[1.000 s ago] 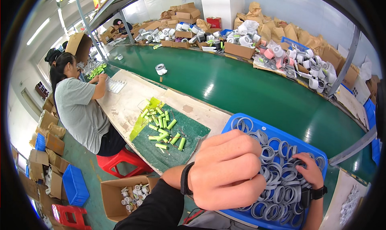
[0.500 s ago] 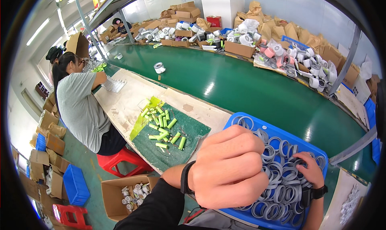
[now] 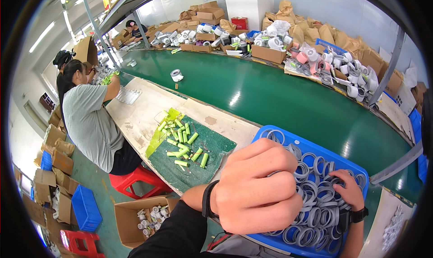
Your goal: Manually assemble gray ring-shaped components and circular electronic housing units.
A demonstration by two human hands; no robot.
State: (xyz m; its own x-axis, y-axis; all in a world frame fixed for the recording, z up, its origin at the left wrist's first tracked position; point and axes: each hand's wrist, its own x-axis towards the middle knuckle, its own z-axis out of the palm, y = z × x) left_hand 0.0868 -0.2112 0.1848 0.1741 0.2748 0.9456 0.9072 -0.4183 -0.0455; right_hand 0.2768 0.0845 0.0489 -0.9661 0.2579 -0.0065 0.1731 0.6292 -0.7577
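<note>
My left hand [image 3: 257,190], closed with its knuckles up, is held high in front of the blue tray [image 3: 311,144] and hides the tray's left part. Whatever its curled fingers may hold is out of sight. Inside the tray lie many loose grey rings [image 3: 325,216], heaped over one another. At the tray's right side my right hand [image 3: 350,192] rests on the rings, its thumb and fingers apart. I see no ring lifted in it. Left of the tray, several light-green cylindrical cells [image 3: 183,137] with thin wires lie on a dark green mat [image 3: 212,143].
A green conveyor belt [image 3: 270,93] runs behind the bench [image 3: 153,93]. One white-and-grey roll-shaped part [image 3: 177,75] stands on it. A co-worker in grey [image 3: 92,116] sits at left on a red stool [image 3: 135,181]. A carton of white parts [image 3: 128,226] is below the bench.
My two hands have barely moved. The co-worker in grey has raised a forearm and shifted slightly left.
</note>
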